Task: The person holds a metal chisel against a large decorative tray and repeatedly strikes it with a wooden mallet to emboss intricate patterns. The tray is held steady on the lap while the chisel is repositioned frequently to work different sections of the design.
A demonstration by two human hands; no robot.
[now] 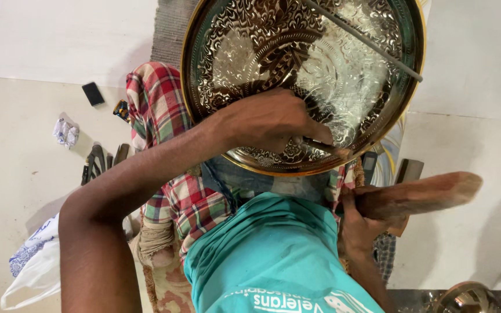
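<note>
The pale floor is seen from above and fills most of the view, with a pale wall behind it. A large round brass tray, engraved with dense floral patterns and rimmed in gold colour, is propped at the upper centre, resting on the lap over a red-and-green plaid cloth. A teal shirt is seen at the bottom centre. A thin metal rod is laid diagonally across the tray's upper right face.

The left hand is curled closed over the lower part of the tray, fingers pinched around a small dark chisel whose tip is pressed onto the engraved surface near the lower rim. The right hand is wrapped tight around the handle of a wooden mallet, held just beside the tray's lower right edge, apart from the chisel; the mallet head is blurred.

A white plastic bag with blue print is lying on the floor at lower left. Several dark tools are lying left of the plaid cloth. A small crumpled white wrapper and a small black block are seen further left, well apart from the hands. A rounded brass item is partly visible at the bottom right.
</note>
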